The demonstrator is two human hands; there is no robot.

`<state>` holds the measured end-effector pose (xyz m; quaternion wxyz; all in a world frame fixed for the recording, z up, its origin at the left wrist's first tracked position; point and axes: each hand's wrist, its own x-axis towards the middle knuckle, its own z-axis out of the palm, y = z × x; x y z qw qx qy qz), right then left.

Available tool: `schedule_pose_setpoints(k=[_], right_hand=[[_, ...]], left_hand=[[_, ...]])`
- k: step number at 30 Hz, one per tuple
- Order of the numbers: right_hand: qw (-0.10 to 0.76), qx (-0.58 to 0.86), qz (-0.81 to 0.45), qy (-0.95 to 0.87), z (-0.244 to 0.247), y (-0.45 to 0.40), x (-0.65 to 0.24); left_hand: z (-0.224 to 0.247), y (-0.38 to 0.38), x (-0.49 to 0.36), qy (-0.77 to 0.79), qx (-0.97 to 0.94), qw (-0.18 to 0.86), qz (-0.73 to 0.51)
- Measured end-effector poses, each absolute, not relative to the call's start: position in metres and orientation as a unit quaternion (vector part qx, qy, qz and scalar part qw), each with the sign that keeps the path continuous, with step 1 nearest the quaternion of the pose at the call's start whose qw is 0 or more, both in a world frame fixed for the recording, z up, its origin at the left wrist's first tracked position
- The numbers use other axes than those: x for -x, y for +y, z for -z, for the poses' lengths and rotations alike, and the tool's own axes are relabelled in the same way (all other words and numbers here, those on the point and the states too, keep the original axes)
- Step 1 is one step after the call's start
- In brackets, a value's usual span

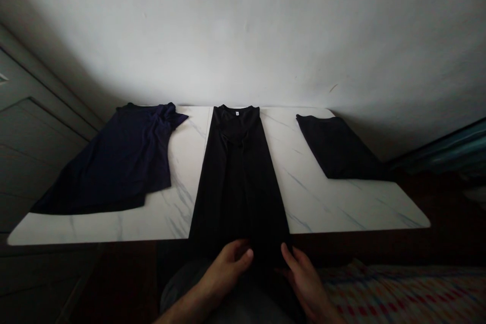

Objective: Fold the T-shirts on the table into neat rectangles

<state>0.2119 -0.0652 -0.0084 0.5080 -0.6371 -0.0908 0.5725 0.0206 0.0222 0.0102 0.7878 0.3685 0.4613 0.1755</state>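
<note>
The left hand [224,273] and right hand [306,283] are touching the near end of a black garment [237,177], which is lying lengthwise down the middle of the marble desk [341,207] and hanging over its edge, their fingers [286,255] curving against the cloth, though I cannot tell whether they are clamping it. A folded black piece [336,147] is lying at the right, while a navy garment [114,162] is lying rumpled and unfolded at the left

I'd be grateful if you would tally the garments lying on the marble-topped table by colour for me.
Navy: 1 (crumpled top on the left)
Black: 2 (long garment in the centre, folded garment on the right)
Total: 3
</note>
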Motion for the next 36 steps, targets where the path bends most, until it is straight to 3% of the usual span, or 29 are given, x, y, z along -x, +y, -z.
schedule_pose_setpoints(k=[7,16,23,28,32,36], right_hand=[[0.502,0.633,-0.580,-0.106,0.011,-0.069,-0.218],[0.446,0.649,-0.580,-0.210,0.016,-0.069,-0.229],[0.264,0.780,-0.307,-0.478,-0.009,-0.077,-0.260],[0.274,0.639,-0.151,-0.702,-0.038,-0.013,-0.250],[0.182,0.561,-0.073,-0.804,-0.031,0.043,-0.239],[0.119,0.546,-0.052,-0.828,-0.027,0.050,-0.238]], left_hand=[[-0.015,0.017,-0.052,0.374,-0.153,0.891,-0.207],[-0.022,0.014,-0.053,0.470,-0.308,0.789,-0.247],[0.008,0.012,-0.035,0.540,-0.394,0.721,-0.179],[0.024,0.012,-0.032,0.538,-0.426,0.705,-0.177],[0.019,0.010,-0.021,0.520,-0.486,0.688,-0.138],[-0.017,0.018,0.010,0.397,-0.697,0.592,-0.073]])
